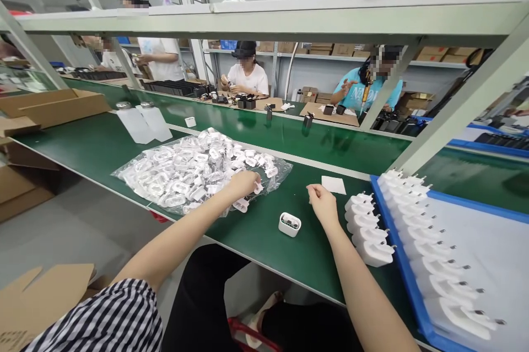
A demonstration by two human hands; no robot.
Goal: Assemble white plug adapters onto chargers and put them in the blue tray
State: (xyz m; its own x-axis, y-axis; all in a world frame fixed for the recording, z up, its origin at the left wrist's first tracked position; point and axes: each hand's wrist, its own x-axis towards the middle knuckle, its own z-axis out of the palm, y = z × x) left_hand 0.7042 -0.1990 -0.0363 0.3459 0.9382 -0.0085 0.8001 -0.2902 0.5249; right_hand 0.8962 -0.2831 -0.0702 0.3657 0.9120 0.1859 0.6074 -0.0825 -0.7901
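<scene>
My left hand (245, 183) reaches over the right edge of a clear plastic bag (279, 171) spread with many small white plastic parts (200, 162). Its fingers are pinched together on a white part (258, 188). To the right, my right hand (322, 202) hovers above the green table (264, 231) with its fingers curled closed and nothing visible in them. Between the hands, nearer the table's front edge, stands a white oval housing (289, 224), its open top showing electronic components inside. Just beyond my right hand lies a white square piece (333, 185).
White plug housings with metal pins (367, 228) stand in a row at right, beside a blue-edged tray (487, 264) holding more. Two white bottles (142, 120) and a cardboard box (53, 109) are at left. People work across the belt; a metal shelf (264, 19) crosses overhead.
</scene>
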